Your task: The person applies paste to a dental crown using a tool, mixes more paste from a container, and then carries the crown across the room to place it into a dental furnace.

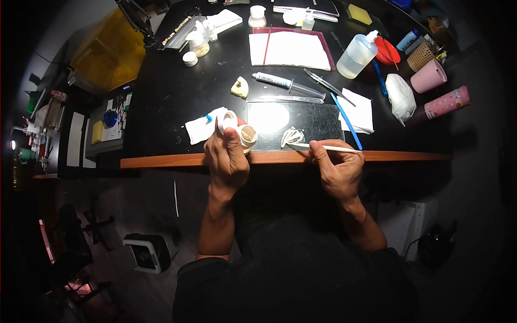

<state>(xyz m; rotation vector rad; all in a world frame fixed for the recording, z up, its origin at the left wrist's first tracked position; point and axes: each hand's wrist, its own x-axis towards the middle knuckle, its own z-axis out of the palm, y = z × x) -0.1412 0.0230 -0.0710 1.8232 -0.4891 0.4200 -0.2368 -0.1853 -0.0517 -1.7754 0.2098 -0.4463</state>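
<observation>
- At the near edge of the glass slab, the left hand is closed around a small open jar and holds also its white lid between the fingers.
- At the front right corner of the slab, the right hand pinches a thin white brush; its tip points to a whitish paste on the slab.
- Just behind the slab lies a syringe, and beside it a small plaster piece.
- To the right of the slab is a folded tissue with a blue tool across it.
- Far behind the slab stands a clear bottle.
</observation>
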